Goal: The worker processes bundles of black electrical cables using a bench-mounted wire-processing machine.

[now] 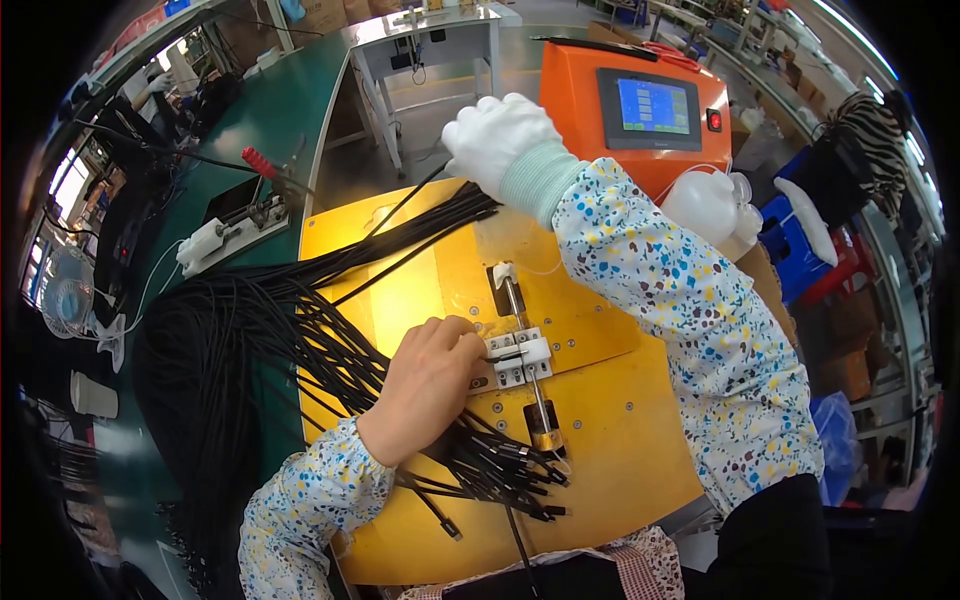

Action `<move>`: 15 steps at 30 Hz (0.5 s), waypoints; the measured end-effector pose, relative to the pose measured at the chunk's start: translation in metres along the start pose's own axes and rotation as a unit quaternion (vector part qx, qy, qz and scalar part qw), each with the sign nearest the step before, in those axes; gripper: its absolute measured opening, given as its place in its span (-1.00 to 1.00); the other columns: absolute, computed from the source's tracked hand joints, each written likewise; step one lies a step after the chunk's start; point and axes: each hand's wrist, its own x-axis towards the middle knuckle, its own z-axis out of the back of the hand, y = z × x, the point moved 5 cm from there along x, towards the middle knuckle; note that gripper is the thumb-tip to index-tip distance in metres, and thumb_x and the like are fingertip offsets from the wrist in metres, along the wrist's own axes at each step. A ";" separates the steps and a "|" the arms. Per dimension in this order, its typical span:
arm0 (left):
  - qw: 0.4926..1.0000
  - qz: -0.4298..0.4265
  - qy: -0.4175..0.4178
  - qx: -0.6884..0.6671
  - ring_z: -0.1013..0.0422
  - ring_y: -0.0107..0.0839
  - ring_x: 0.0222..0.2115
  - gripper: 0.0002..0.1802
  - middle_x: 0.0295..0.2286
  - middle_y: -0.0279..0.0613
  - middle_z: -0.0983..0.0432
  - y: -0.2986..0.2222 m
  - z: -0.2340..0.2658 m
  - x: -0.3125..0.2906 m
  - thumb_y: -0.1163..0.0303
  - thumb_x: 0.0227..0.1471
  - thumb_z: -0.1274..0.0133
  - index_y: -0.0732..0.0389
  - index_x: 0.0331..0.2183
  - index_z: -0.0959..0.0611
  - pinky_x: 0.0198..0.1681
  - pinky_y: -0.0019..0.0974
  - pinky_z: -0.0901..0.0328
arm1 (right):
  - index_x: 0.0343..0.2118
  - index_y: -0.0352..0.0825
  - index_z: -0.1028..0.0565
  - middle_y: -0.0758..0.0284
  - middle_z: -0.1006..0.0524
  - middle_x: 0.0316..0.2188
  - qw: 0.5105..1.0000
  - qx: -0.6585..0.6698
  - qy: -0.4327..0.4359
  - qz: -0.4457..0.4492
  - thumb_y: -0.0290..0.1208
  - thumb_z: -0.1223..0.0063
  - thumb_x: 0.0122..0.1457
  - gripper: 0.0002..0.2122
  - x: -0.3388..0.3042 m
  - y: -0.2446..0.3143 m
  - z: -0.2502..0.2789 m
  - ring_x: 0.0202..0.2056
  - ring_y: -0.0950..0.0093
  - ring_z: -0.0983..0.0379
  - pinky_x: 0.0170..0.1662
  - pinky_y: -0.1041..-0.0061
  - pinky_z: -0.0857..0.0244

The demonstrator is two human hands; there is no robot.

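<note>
The head view looks down on a yellow work plate point(600, 440) set on a green bench point(290, 110). In the middle of the plate sits a small white clamp block point(520, 358) with a metal rod point(528, 345) running through it from a white tip above to a brass end point(547, 438) below.

The left hand point(430, 385) is bare and lies on the plate just left of the clamp block. Its fingers point(470, 345) are curled and press against the left side of the block, where a thin black cable end seems to be pinched, though the fingers hide the exact hold.

The right hand point(500, 140) wears a white glove and reaches to the far edge of the plate. It is closed over the far ends of a bundle of black cables point(300, 330). The bundle fans out from that hand, sweeps left across the plate and bench in a big loop, and comes back under the left forearm. Its loose connector ends point(510, 470) lie spread on the plate near the brass end.

Behind the plate stands an orange machine point(640, 110) with a blue screen point(655, 105) and a red button point(714, 120). A white fixture point(225, 235) rests on the bench to the left, beside a red handle point(258, 161). Blue crates point(800, 250) stand at the right.
</note>
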 end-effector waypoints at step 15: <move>0.938 0.122 -0.006 -0.324 -0.39 -0.38 -0.16 -0.45 -0.17 -0.06 -0.44 -0.018 0.031 -0.001 0.44 0.00 -0.20 0.30 0.03 -0.40 -0.08 -0.35 -0.28 | -0.23 -0.27 -0.54 0.19 -0.48 -0.38 0.837 0.543 0.060 0.047 -0.50 -0.08 0.04 -0.81 -0.158 0.044 0.047 -0.33 0.23 -0.49 -0.28 0.34 -0.38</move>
